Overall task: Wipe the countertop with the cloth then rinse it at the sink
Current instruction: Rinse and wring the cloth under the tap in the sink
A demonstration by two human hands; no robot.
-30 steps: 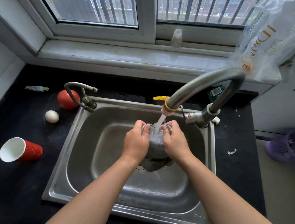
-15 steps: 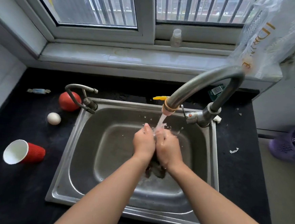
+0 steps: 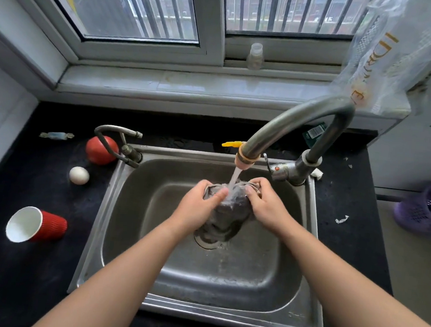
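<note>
A wet dark grey cloth [image 3: 227,210] hangs stretched between both hands over the steel sink [image 3: 126,233]. My left hand [image 3: 197,205] grips its left edge and my right hand [image 3: 266,206] grips its right edge. Water runs from the curved grey faucet [image 3: 292,120] straight onto the top of the cloth. The cloth's lower end dangles above the drain. The black countertop [image 3: 35,278] surrounds the sink on both sides.
Left of the sink lie a tipped red paper cup [image 3: 37,224], a white egg [image 3: 79,175], a red ball [image 3: 101,149] and a small second tap [image 3: 119,140]. A clear plastic bag [image 3: 393,48] hangs at the upper right. A purple basket [image 3: 427,211] sits at the right.
Half a second ago my hands were pressed together, rubbing the cloth. They have since moved apart and spread the cloth open under the stream.
</note>
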